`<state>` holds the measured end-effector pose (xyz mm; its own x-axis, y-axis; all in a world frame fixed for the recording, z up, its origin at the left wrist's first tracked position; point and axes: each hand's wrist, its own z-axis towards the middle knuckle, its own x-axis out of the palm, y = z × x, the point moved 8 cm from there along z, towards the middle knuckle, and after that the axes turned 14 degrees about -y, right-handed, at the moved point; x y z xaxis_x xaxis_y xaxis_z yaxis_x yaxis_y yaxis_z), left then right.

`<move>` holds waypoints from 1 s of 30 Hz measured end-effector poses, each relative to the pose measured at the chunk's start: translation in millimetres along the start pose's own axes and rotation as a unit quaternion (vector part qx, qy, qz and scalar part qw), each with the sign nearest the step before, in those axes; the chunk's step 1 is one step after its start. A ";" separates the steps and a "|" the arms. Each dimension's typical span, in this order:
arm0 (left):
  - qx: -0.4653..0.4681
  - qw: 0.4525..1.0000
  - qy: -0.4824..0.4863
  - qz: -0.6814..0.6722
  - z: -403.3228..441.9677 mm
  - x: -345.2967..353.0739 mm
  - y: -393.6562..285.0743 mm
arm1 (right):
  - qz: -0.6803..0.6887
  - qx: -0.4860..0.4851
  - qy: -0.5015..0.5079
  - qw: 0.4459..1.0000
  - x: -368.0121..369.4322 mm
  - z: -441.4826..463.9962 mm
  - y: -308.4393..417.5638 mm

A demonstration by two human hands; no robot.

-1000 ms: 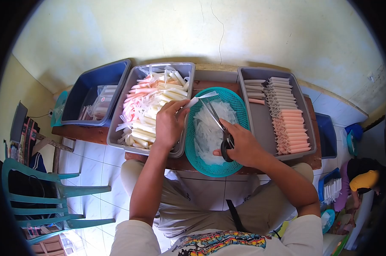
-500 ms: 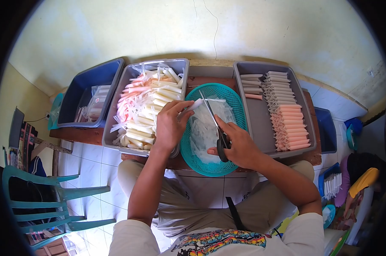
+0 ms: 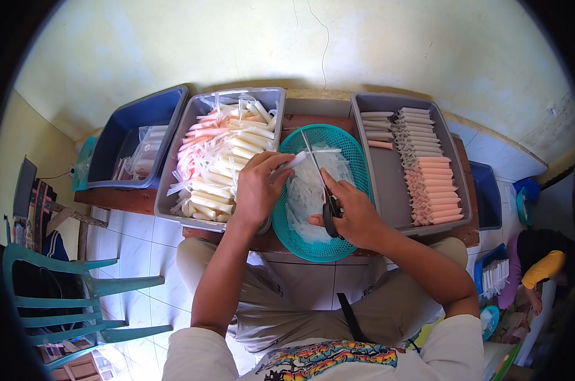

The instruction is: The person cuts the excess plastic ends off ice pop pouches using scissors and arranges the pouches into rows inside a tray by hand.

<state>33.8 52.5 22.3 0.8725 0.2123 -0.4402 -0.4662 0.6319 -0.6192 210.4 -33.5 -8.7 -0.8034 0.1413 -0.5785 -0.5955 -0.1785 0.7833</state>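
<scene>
My left hand (image 3: 259, 185) pinches a whitish filled plastic tube (image 3: 292, 162) over the left rim of the green basket (image 3: 281, 232). In my right hand (image 3: 351, 214) is a pair of black-handled scissors (image 3: 329, 219), its blades pointing up beside the end of the tube. Whether the blades touch the tube, I cannot tell. Clear plastic scraps (image 3: 310, 203) lie in the basket beneath both hands. At left, a grey tub (image 3: 167, 203) is heaped with cream and pink tubes (image 3: 205, 152). The grey tub on the right (image 3: 386, 184) holds neat rows of pink and greyish tubes (image 3: 435, 184).
A dark blue tub (image 3: 103, 159) with packed bags stands far left on the wooden table (image 3: 119, 200). A green plastic chair (image 3: 59, 305) is at lower left. On the right, another person (image 3: 541, 267) bends near a blue container (image 3: 484, 279) of white tubes.
The view has shifted slightly. My hands stay close together over the basket, with the tube and scissors still held. The other person's arm at right has moved a little.
</scene>
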 end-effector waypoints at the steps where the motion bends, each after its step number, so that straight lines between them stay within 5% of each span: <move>1: -0.004 1.000 0.003 0.003 -0.3 0.6 0.9 | -0.004 -0.002 0.000 1.000 0.6 -0.3 0.1; 30: 0.055 0.995 0.048 0.064 -5.2 6.0 -5.2 | 0.128 0.126 0.069 0.981 19.9 -12.2 -21.7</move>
<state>40.7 46.7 19.5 0.7870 0.2268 -0.5738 -0.5484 0.6832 -0.4821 207.2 -38.7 -40.0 -0.9300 -0.0130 -0.3674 -0.3675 0.0587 0.9281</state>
